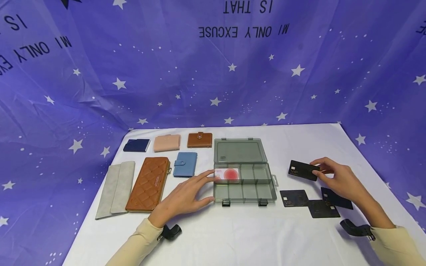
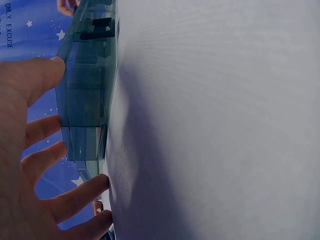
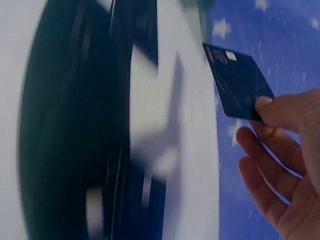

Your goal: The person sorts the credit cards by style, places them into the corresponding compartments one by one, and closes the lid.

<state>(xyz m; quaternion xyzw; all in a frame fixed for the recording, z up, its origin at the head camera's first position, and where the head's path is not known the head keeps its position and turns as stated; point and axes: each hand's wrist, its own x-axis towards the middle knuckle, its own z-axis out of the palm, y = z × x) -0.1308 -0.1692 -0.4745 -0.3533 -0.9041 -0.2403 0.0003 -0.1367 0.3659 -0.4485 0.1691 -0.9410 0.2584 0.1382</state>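
My right hand (image 1: pixel 342 181) pinches a black VIP card (image 1: pixel 301 170) between thumb and fingers, held up over the table. Three more dark cards lie below it: a VIP card (image 1: pixel 293 199), a black card (image 1: pixel 321 210) and a dark blue one (image 1: pixel 336 198) partly under the hand. At the left side of a clear grey-green compartment box (image 1: pixel 249 191), my left hand (image 1: pixel 183 195) has its fingers spread, fingertips right at the rim. The box lid (image 1: pixel 239 151) lies back, and a white card with a red circle (image 1: pixel 230 174) sits across compartments of the far row.
Left of the box are a blue wallet (image 1: pixel 185 164), brown quilted wallet (image 1: pixel 148 184) and grey wallet (image 1: pixel 115 189). Behind them lie a navy card holder (image 1: pixel 136 145), pink wallet (image 1: pixel 167 143) and small brown wallet (image 1: pixel 199 140). Purple star-patterned cloth (image 1: pixel 213 74) hangs behind the white table.
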